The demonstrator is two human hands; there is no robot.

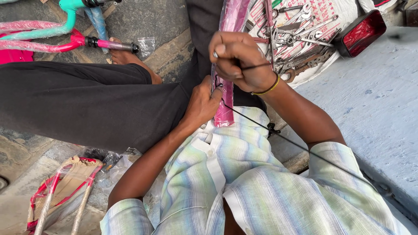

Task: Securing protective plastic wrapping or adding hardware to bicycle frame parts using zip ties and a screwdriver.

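Both hands meet at the pink wrapped tube (226, 65) standing upright between the knees: left hand (203, 104) pressing its side, right hand (241, 61) above pinching the black cable (300, 146) trailing rightward.

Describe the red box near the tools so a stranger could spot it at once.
Look to the top right, where a white cloth carries a heap of spanners. At the cloth's right edge lies the red box. Unlike the grey metal tools, it is glossy red, dark-rimmed and open-topped.
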